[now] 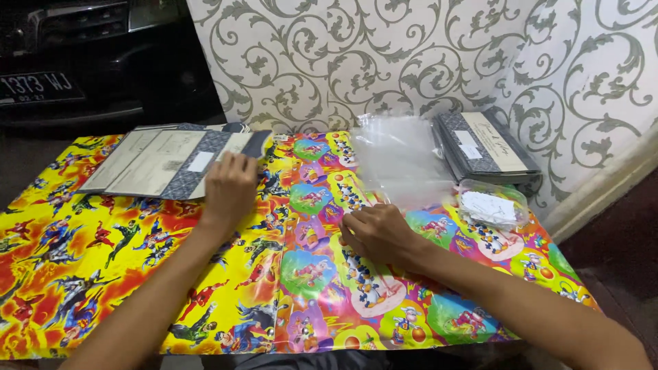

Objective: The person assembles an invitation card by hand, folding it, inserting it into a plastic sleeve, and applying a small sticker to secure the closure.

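Left hand gripping the near card of the far-left card stack. Right hand resting half-curled, empty, on the cartoon-print worktop, near clear plastic sleeves.

Taking the colourful cartoon-print sheets that cover the work surface as the landmark: at their far right corner a stack of grey patterned cards with cream panels leans by the wall. Just in front of that stack, on the sheets' right edge, sits a small clear plastic tub of white paper slips. Behind the sheets rises wallpaper with grey-green scrollwork. Beyond the sheets' far left corner stands a dark vehicle front with a number plate.
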